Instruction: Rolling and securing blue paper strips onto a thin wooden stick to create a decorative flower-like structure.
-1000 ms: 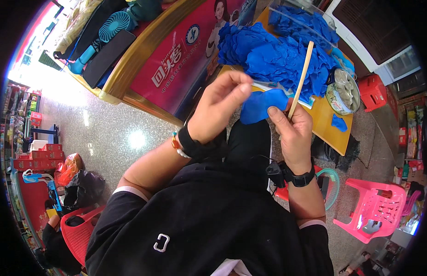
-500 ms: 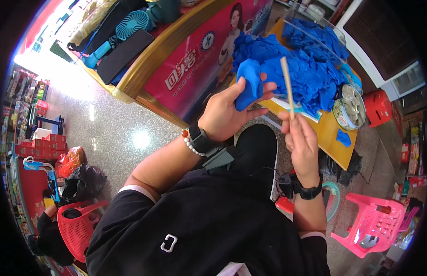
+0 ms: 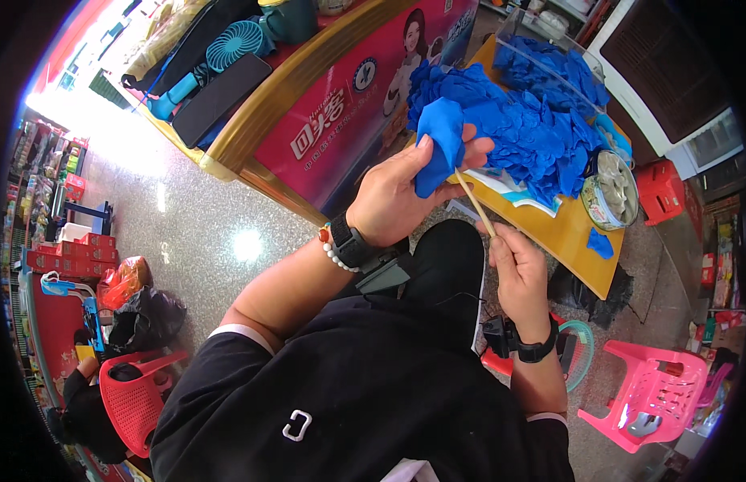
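- The left hand [image 3: 397, 193], at the center of the frame, grasps 1 thin blue piece [image 3: 441, 136] between thumb and fingers; the other fingers are spread behind it.
- The right hand [image 3: 521, 273], right of center, pinches a thin wooden stick [image 3: 476, 205] near its lower end.
- The stick slants up to the left, its tip at the lower edge of the blue piece; I cannot tell if the 2 touch.
- At the upper right, a heap of blue pieces [image 3: 525, 132] lies on a yellow table [image 3: 578, 253], with more in a clear box [image 3: 549, 40] behind it.
- A round tin [image 3: 610, 193] stands right of the heap; 1 small blue scrap [image 3: 600, 243] lies below it.
- A pink chair [image 3: 654, 386] stands at the lower right.
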`<state>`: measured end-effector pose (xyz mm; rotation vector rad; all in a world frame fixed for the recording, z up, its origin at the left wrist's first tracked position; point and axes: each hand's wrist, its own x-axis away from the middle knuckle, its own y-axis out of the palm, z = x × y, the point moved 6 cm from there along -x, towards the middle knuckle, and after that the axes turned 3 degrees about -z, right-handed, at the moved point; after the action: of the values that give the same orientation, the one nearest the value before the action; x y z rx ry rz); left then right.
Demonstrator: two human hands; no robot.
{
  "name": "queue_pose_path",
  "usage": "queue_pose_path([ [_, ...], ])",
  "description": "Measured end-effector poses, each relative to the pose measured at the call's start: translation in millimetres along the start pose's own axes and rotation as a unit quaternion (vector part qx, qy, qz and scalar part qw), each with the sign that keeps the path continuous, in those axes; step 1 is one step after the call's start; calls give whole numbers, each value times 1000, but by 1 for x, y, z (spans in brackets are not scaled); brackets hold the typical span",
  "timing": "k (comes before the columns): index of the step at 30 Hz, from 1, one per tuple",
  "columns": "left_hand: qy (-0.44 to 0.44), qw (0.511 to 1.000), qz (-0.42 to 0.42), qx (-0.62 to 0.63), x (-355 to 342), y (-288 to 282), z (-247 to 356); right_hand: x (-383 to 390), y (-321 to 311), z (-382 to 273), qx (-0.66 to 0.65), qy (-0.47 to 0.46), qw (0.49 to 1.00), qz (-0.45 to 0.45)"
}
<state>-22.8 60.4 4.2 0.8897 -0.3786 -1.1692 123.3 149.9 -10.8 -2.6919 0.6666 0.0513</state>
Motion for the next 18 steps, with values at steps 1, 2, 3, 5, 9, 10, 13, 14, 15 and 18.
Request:
queue_pose_path([
  [1, -4, 1000, 8, -16, 1, 0, 0, 0, 2, 0, -29, -2, 999, -20],
  [2, -4, 1000, 8, -18, 2, -1, -1, 0, 4, 0, -59, -4, 997, -40],
  [3, -7, 997, -13, -77, 3, 1, -4, 0, 5, -1, -88, 23, 995, -46],
  [5, -15, 989, -45, -143, 7, 8, -10, -4, 5, -1, -95, 23, 995, -28],
  [9, 14, 985, -19, -169, 9, 8, -11, -7, 6, -4, -54, -4, 998, -28],
  [10, 14, 985, -19, -169, 9, 8, -9, -7, 6, -4, -33, -6, 999, -37],
  [13, -5, 970, -18, -244, 10, 6, -10, -6, 7, 1, -8, -40, 999, -34],
  [14, -25, 961, -39, -272, 11, 5, -14, -6, 7, -1, -8, -39, 999, -33],
  [15, -44, 951, -58, -300, 13, 5, -19, -7, 5, -4, -52, -20, 998, -14],
  [18, -33, 959, -48, -276, 15, 4, -21, -4, 5, 1, -121, 32, 992, -6],
])
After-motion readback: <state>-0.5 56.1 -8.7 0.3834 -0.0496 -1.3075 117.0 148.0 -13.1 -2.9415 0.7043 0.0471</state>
